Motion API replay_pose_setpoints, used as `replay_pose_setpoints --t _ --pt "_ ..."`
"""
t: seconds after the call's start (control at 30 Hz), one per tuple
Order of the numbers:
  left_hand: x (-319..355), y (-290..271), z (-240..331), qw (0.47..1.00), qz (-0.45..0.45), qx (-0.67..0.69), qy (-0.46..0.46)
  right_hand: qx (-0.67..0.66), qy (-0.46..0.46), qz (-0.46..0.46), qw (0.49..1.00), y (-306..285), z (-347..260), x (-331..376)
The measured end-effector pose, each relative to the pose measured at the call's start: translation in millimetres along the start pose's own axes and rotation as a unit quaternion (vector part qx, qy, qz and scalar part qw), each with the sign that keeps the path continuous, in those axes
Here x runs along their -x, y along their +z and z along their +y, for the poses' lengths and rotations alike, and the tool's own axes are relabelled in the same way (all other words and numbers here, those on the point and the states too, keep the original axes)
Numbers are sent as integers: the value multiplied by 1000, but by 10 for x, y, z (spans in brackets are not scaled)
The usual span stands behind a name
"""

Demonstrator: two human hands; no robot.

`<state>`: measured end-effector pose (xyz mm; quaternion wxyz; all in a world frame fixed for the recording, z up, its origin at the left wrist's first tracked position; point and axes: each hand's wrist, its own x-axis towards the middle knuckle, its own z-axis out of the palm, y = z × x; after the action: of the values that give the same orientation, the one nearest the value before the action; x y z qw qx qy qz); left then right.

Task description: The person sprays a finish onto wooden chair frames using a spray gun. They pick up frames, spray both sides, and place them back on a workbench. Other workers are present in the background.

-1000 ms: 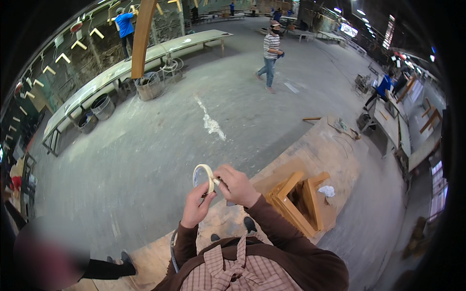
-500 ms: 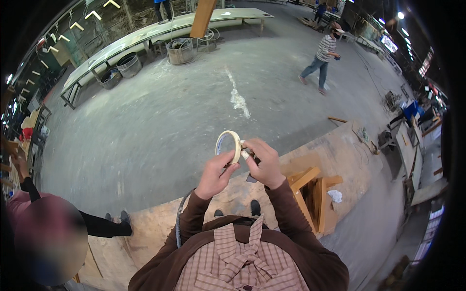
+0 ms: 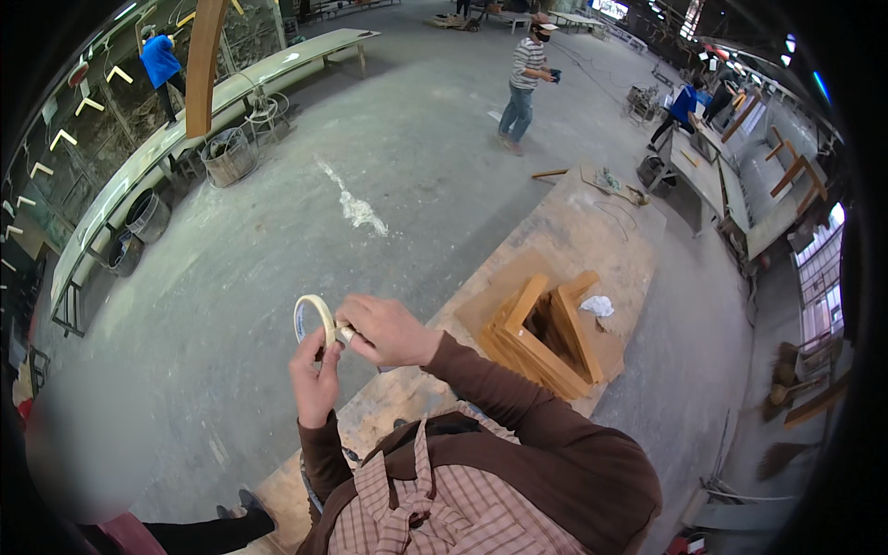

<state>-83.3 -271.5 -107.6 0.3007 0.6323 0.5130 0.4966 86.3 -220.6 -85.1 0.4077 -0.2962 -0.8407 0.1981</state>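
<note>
Roll of masking tape (image 3: 314, 320), cream, light and stiff-ringed with a tacky edge, being held upright at chest height above the plywood surface (image 3: 564, 231): left hand (image 3: 314, 384) gripping its lower rim, right hand (image 3: 388, 331) pinching the top edge, best held by the rim.

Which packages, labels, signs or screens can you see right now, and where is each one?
Screen or lit panel: far end of the hall, top centre; a small bright rectangle, too distant to make out further.
Packages or labels: none to be seen. The roll of tape, a cream ring held between the left hand and right hand, shows no label.
</note>
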Motion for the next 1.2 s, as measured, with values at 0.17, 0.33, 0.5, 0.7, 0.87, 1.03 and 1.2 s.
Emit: replay_pose_setpoints --t 0.17,0.33,0.5,0.7,0.87,1.03,1.2 --pt "-14 -55 -18 999 -20 3 -29 -108 102 16 989 5 92 113" --pt "-20 -17 32 998 -33 -46 -17 -144 234 101 956 -37 237 150" --pt "-10 68 97 998 -19 -66 -3 -53 119 66 989 -103 74 140" --pt "-45 68 62 991 -20 -122 55 33 20 60 997 18 -58 60" --pt "-50 117 -7 994 -25 -103 25 70 6 38 997 102 -1 105" --pt "-49 145 -57 997 -33 -73 -2 81 1 65 995 123 12 164" --pt "-92 131 -88 993 -74 -94 -17 91 13 64 994 162 57 217"
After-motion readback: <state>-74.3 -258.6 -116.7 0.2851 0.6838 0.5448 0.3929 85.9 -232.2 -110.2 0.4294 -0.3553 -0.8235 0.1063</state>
